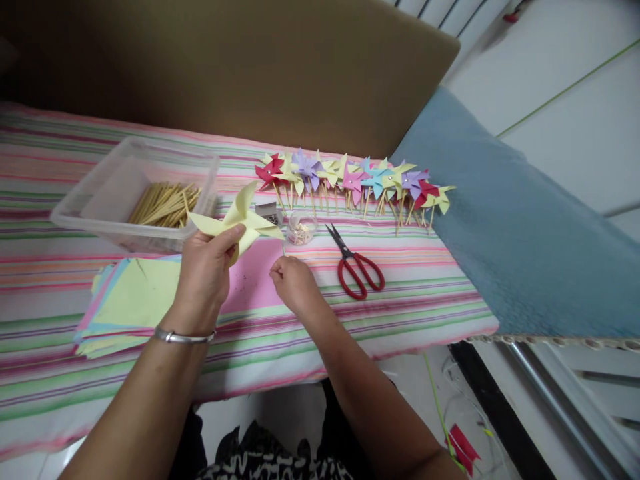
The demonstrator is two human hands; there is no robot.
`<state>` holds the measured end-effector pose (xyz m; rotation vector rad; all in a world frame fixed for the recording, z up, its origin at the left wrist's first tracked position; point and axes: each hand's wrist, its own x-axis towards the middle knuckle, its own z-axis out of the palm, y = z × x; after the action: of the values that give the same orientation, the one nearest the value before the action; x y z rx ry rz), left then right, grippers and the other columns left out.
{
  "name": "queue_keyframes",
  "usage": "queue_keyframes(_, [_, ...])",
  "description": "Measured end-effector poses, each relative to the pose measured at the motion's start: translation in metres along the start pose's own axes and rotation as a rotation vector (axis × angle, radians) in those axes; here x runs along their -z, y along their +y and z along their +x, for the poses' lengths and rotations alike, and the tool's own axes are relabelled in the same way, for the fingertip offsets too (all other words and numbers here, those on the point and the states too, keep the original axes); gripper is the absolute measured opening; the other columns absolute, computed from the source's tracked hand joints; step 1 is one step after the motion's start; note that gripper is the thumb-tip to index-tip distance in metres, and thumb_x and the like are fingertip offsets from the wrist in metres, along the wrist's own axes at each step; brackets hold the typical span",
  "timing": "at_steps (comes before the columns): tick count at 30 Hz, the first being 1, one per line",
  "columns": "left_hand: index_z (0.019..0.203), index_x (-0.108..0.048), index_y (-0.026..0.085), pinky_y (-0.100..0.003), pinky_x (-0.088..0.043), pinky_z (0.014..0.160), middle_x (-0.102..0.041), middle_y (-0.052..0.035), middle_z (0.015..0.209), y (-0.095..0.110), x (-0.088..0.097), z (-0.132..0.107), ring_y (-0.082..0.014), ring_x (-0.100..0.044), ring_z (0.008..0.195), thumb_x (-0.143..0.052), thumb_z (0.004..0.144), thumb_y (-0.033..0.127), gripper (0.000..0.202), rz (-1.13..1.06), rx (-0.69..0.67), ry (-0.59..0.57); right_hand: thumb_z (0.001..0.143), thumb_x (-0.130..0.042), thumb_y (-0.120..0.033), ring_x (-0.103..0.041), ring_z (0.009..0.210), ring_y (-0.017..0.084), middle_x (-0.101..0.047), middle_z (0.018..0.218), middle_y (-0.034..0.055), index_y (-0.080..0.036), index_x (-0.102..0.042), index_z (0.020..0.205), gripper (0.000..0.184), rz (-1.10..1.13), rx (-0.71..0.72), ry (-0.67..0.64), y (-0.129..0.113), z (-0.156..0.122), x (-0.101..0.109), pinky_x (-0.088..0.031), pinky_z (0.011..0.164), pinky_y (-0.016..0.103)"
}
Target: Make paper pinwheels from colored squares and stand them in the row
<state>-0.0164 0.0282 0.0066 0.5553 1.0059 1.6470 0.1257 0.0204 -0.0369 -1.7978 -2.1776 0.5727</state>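
My left hand (207,263) pinches a pale yellow paper pinwheel (241,215) at its middle, raised above the table with no stick visible on it. To its right, my right hand (294,280) has its fingers closed in a pinch over the edge of a pink sheet (255,277). Whatever those fingertips hold, if anything, is too small to make out. Just beyond the hands stand a round clear tub (301,230) of small pale bits and a little box (269,213) with dark small pieces. A stack of coloured paper squares (137,293) lies left of my left wrist.
Red-handled scissors (354,263) lie to the right. A clear plastic bin (113,180) holds wooden sticks (167,205) at the left. Finished-looking pinwheels on sticks (353,179) lie in a row along the back, before a brown board (225,73). A striped cloth (420,280) covers the table.
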Motion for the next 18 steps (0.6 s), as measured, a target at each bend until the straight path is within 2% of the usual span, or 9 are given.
queue_keyframes(12, [0.056, -0.052, 0.017, -0.023, -0.043, 0.054, -0.056, 0.003, 0.056, -0.0015, -0.0008, 0.0001, -0.0116, -0.058, 0.059, -0.077, 0.052, 0.014, 0.025, 0.002, 0.0, 0.004, 0.081, -0.047, -0.008, -0.055, 0.074, 0.015, -0.061, 0.08, 0.0051, -0.018, -0.06, 0.076, 0.017, -0.069, 0.031, 0.001, -0.0034, -0.0033, 0.0028, -0.036, 0.065, 0.025])
queue_keyframes(18, [0.056, -0.053, 0.017, -0.023, -0.042, 0.054, -0.056, 0.0032, 0.057, 0.0001, -0.0014, -0.0008, -0.0114, -0.057, 0.058, -0.077, 0.052, 0.014, 0.024, 0.003, -0.003, 0.004, 0.08, -0.049, -0.008, -0.055, 0.075, 0.014, -0.063, 0.081, 0.0041, -0.018, -0.059, 0.077, 0.015, -0.016, 0.034, 0.009, -0.0006, -0.0032, 0.0041, -0.037, 0.066, 0.024])
